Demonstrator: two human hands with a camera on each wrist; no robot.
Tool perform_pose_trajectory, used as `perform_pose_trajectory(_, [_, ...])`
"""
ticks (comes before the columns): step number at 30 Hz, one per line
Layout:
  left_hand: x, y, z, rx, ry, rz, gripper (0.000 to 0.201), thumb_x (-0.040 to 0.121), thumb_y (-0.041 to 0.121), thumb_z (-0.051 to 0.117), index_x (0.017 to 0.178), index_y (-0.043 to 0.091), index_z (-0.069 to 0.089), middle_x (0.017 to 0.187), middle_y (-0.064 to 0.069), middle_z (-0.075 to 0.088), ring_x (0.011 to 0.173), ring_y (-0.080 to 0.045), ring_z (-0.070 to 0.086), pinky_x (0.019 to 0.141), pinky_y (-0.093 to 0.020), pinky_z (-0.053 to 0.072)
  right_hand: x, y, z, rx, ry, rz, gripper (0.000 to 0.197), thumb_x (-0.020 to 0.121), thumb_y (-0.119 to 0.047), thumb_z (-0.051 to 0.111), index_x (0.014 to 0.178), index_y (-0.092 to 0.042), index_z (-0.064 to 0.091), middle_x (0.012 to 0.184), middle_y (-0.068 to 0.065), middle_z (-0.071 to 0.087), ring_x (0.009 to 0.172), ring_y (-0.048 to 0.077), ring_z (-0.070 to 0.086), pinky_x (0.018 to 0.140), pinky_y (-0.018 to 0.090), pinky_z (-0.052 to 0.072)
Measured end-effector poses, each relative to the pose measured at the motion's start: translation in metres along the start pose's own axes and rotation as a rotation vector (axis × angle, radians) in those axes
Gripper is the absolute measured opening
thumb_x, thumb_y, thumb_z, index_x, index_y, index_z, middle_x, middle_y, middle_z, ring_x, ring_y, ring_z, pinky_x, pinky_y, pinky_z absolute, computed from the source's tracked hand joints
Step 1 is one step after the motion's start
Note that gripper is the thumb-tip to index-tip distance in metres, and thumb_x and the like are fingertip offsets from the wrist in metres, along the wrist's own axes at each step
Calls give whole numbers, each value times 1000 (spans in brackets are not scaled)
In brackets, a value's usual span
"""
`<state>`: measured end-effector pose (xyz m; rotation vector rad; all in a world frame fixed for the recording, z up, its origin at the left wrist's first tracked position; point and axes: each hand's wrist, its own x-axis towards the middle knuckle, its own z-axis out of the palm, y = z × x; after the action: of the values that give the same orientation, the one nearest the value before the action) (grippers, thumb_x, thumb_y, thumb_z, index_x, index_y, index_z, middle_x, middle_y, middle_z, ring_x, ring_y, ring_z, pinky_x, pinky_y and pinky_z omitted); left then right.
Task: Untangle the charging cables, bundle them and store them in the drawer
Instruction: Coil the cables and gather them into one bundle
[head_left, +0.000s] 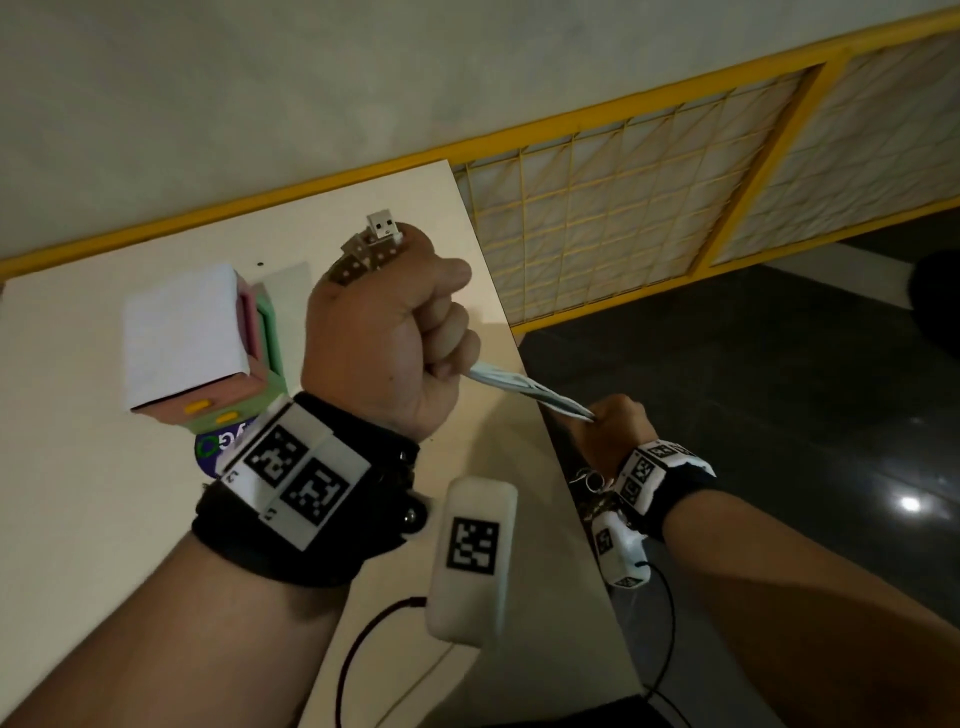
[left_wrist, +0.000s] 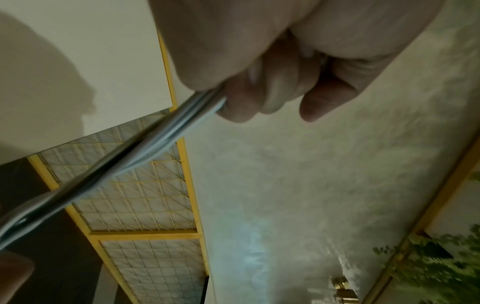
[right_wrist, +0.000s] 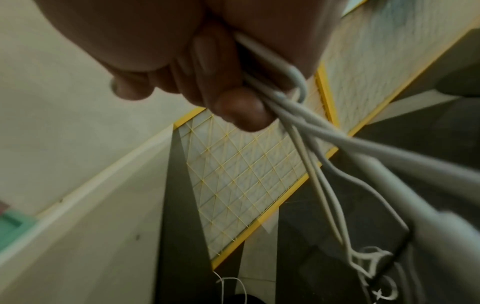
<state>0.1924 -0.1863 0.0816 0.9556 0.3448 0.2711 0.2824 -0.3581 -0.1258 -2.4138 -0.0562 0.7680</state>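
My left hand (head_left: 395, 332) is a fist around a bunch of white charging cables (head_left: 530, 391). Their USB plugs (head_left: 384, 226) stick out of the top of the fist above the table. The cable strands (left_wrist: 145, 144) run taut from the fist down to my right hand (head_left: 610, 431), which grips their other end past the table's right edge. In the right wrist view the cables (right_wrist: 306, 127) leave the curled fingers (right_wrist: 241, 111) and loop loosely below. A small drawer unit (head_left: 202, 343) with a white top and pink and green drawers stands on the table, left of the left hand.
The cream table (head_left: 93, 467) ends at a right edge (head_left: 561, 457) between my hands. Beyond it lie dark glossy floor (head_left: 779, 389) and a yellow-framed lattice panel (head_left: 623, 197). A purple round thing (head_left: 218, 447) lies under the drawer unit's front. Black wrist-camera wires (head_left: 358, 644) hang below my arms.
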Motion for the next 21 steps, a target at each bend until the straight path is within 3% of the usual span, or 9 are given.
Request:
perform_pose_trajectory(4, [1,2,2,-34,27,9,43,77,0,47,44,20,28,38,9,22,29,-8,16,40,-18,17,5,7,-7,39,12,-32,58,77,-59,71,61,-3,67,56,8,57,49,22,51,46,28,40])
perform_pose_trajectory(7, [1,3,7,-45,-4,4,42,77,0,45,44,20,28,38,9,23,29,-8,17,39,-18,18,6,8,-7,30,-9,-6,60,82,-60,64,65,-3,69,65,16,67,51,23,56,49,30,46])
perform_pose_trajectory(11, [0,-4,14,-30,-29,-14,40,72,1,47,43,21,28,36,9,24,28,-7,17,40,-19,16,9,9,-4,29,-72,35,57,86,-61,57,68,-8,70,73,11,71,63,27,69,58,34,56])
perform_pose_trajectory(17, [0,-9,15,-16,-37,-26,39,71,1,47,41,21,32,35,10,26,27,-6,20,39,-19,16,10,13,2,25,-140,85,42,88,-50,61,67,-13,65,68,5,65,56,17,56,51,26,44])
perform_pose_trajectory(21, [1,-6,16,-6,-34,9,40,72,2,49,42,21,32,36,10,25,28,-7,18,40,-19,17,7,11,-9,-36,-223,91,36,85,-48,66,75,-14,67,73,3,67,58,14,60,49,24,44])
